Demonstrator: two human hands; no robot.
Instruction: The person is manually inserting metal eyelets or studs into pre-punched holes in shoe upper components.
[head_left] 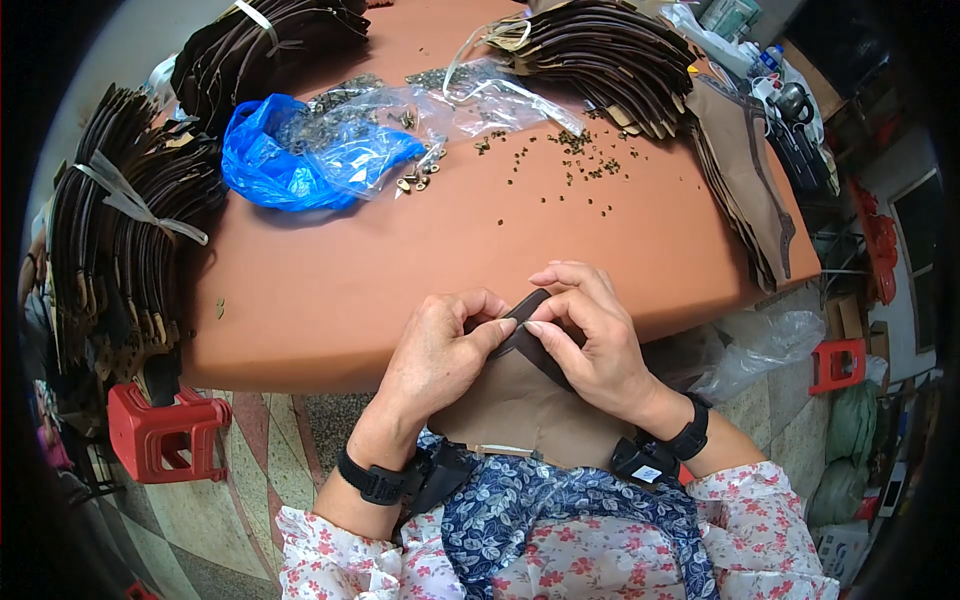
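Observation:
A brown leather-like panel (530, 415) with a dark band along its upper edge hangs over my lap at the table's front edge. My left hand (437, 347) is closed on the panel's dark band, thumb on top. On the other side of the same corner, my right hand (598, 345) pinches the band with thumb and forefinger, its other fingers curled above. Both fingertips nearly meet there. Whether a small fitting sits between them is hidden. Tiny brass-coloured studs (575, 145) are scattered on the table beyond my hands.
Bundles of dark brown panels tied with white strips stand at the left (120, 210), back left (265, 55) and back right (600, 65). A blue plastic bag (265, 165) and clear bags of fittings lie mid-table (690, 430). A red stool (165, 435) stands at lower left.

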